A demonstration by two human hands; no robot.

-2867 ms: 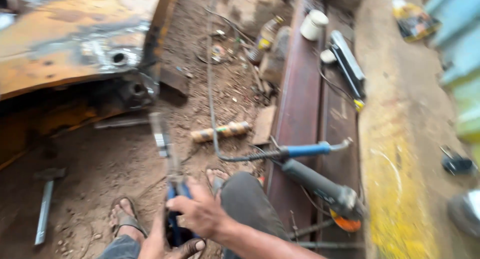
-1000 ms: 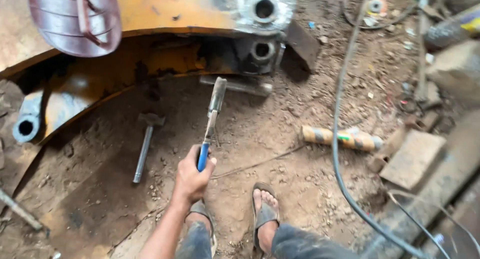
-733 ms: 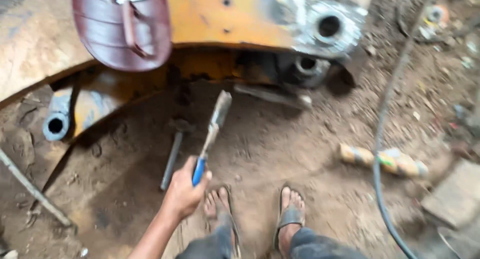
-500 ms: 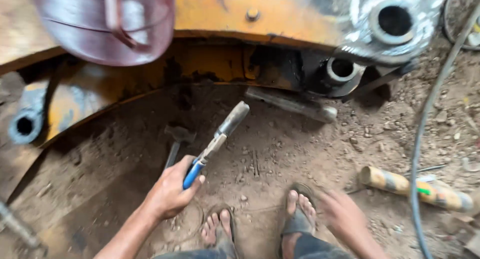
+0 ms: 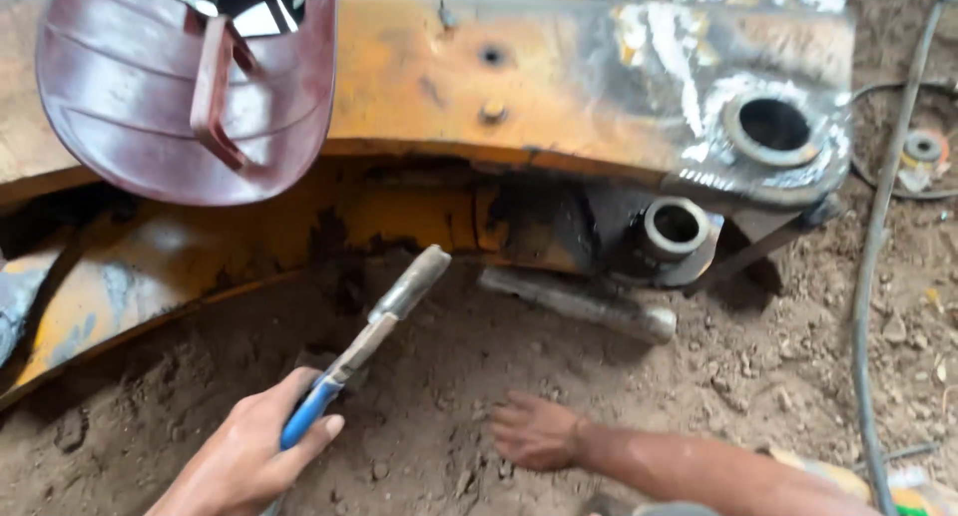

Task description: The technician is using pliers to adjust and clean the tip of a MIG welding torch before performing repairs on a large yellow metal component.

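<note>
Two bare hands show in the head view, low in the frame over loose brown dirt. The left hand has its fingers wrapped around the blue grip of a blue-handled tool with a long grey metal head; the shaft runs up and away from the fingertips toward the dark gap beneath the rusted yellow steel machine frame. The right hand lies flat, palm down on the dirt, fingers spread and holding nothing, just beside the tool's handle. Beyond its fingertips a grey steel pin lies on the ground, and past that a steel bushing sits under the frame's welded bore. My judgement of the risks: the grip sits low on the handle, so a swing could glance off the frame edge; the open hand lies close enough to be caught; loose soil could let that propping hand slip. A dark cable trails well to the right of both hands. As for containers, only a maroon welding face shield rests hollow-side up on the frame, far above the fingers, holding nothing but its own handle strap.
</note>
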